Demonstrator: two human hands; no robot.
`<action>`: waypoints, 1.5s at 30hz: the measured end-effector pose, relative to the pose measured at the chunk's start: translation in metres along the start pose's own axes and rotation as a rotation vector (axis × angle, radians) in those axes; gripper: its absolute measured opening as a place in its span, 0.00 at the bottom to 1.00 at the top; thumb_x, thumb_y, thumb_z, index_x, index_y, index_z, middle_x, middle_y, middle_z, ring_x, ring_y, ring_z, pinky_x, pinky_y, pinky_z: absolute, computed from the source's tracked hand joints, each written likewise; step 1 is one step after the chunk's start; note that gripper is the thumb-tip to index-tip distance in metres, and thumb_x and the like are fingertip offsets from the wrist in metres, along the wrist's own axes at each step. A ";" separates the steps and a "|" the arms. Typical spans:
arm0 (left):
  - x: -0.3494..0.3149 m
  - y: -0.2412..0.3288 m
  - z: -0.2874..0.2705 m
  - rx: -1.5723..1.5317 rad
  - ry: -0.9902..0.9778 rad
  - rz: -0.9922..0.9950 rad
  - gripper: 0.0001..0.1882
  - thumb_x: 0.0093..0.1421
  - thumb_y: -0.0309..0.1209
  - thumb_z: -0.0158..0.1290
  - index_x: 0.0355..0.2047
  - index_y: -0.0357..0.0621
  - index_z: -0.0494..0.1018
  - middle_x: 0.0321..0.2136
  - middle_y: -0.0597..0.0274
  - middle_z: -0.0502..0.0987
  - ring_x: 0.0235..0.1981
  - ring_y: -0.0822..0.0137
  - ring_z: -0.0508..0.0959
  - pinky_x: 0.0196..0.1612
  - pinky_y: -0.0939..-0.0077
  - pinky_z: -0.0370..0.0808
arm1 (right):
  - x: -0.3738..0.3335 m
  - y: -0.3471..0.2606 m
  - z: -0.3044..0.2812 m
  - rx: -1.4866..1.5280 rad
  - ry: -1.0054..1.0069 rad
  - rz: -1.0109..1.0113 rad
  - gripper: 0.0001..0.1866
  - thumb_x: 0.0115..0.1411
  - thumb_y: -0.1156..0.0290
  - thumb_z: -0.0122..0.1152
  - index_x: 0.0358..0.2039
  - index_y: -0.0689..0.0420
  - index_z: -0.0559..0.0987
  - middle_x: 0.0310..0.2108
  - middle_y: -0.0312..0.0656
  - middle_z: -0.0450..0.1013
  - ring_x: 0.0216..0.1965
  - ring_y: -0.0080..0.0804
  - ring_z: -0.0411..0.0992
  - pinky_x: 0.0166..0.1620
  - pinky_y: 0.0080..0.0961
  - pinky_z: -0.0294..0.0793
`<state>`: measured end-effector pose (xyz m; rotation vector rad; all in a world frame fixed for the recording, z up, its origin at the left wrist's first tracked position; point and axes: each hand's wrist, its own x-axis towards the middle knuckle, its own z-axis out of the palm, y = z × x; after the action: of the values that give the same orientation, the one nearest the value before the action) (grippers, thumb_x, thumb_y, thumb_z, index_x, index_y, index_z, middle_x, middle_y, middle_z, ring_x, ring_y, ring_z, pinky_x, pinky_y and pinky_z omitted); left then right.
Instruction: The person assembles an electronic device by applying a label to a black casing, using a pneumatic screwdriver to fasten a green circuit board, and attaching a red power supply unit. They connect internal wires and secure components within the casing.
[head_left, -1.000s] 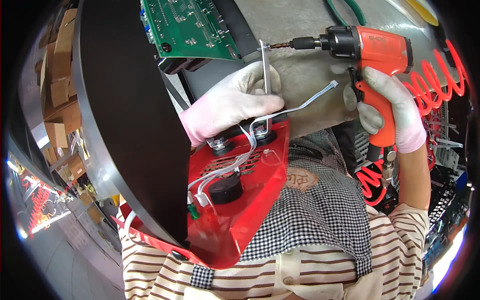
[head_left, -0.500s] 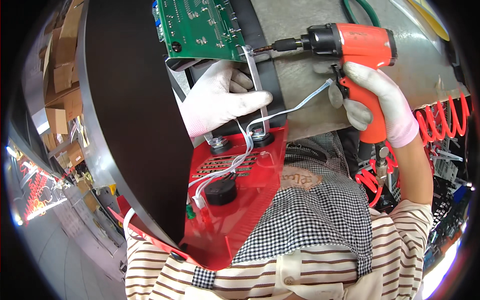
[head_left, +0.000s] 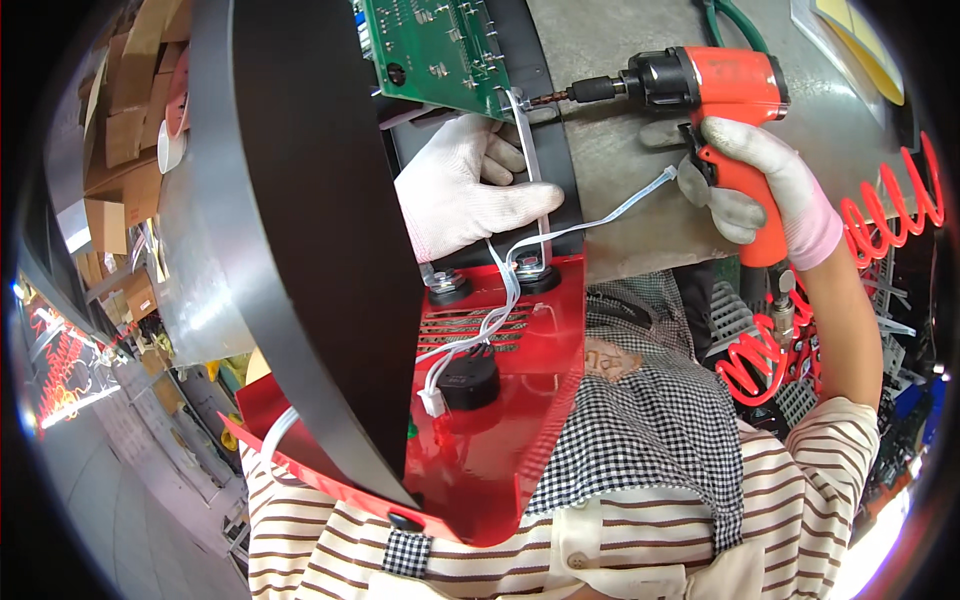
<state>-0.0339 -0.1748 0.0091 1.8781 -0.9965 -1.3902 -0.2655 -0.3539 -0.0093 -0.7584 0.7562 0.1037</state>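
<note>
My gloved right hand (head_left: 745, 165) grips an orange-and-black air screwdriver (head_left: 715, 85) with its finger at the trigger. The long bit points left and meets a fastener at the upper end of a flat metal bracket (head_left: 528, 150), by the corner of a green circuit board (head_left: 440, 50). My gloved left hand (head_left: 465, 190) is closed around the bracket, thumb across it and fingers bent behind it. Two bolts with black rubber feet (head_left: 450, 285) sit on the red casing (head_left: 490, 430) below. White wires (head_left: 505, 300) run past the bracket, one ending in a small plug near my right hand.
A large curved black panel (head_left: 320, 250) stands left of my left hand. A round black part (head_left: 468, 382) sits inside the red casing. The red coiled air hose (head_left: 890, 215) hangs at right. Green-handled pliers (head_left: 735, 25) lie on the metal bench (head_left: 620, 190). Cardboard boxes (head_left: 125, 150) are stacked far left.
The casing, black panel, board and my left hand now appear slightly farther right in view. The bit stays at the bracket's upper end, and both hands keep their grips.
</note>
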 end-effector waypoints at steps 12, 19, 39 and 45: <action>0.003 -0.007 -0.002 0.057 0.012 0.027 0.35 0.53 0.36 0.64 0.54 0.31 0.62 0.37 0.57 0.73 0.38 0.68 0.77 0.44 0.71 0.75 | 0.004 -0.004 0.010 -0.073 -0.009 -0.026 0.15 0.66 0.59 0.56 0.33 0.59 0.77 0.13 0.32 0.65 0.13 0.18 0.61 0.19 0.18 0.60; 0.004 -0.029 -0.018 -0.084 -0.118 0.255 0.33 0.57 0.39 0.62 0.55 0.30 0.62 0.37 0.54 0.75 0.37 0.67 0.77 0.40 0.72 0.76 | 0.001 0.020 0.023 0.028 0.061 -0.091 0.16 0.68 0.58 0.52 0.42 0.58 0.74 0.19 0.34 0.67 0.13 0.17 0.59 0.17 0.16 0.56; 0.110 -0.015 -0.304 0.911 0.685 0.255 0.20 0.63 0.39 0.50 0.49 0.38 0.76 0.43 0.47 0.80 0.46 0.52 0.79 0.52 0.66 0.73 | 0.004 0.023 0.022 0.076 0.071 -0.151 0.18 0.66 0.58 0.54 0.47 0.60 0.71 0.13 0.34 0.62 0.11 0.22 0.58 0.16 0.20 0.57; 0.194 -0.034 -0.334 1.184 0.519 -0.074 0.20 0.61 0.45 0.52 0.45 0.44 0.78 0.41 0.51 0.81 0.43 0.53 0.80 0.48 0.64 0.76 | 0.004 0.025 0.019 0.108 0.158 -0.102 0.22 0.63 0.60 0.59 0.52 0.58 0.69 0.27 0.38 0.72 0.13 0.22 0.61 0.16 0.22 0.57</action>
<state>0.3273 -0.3102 -0.0255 2.8699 -1.6280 -0.1651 -0.2607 -0.3238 -0.0175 -0.7062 0.8644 -0.0896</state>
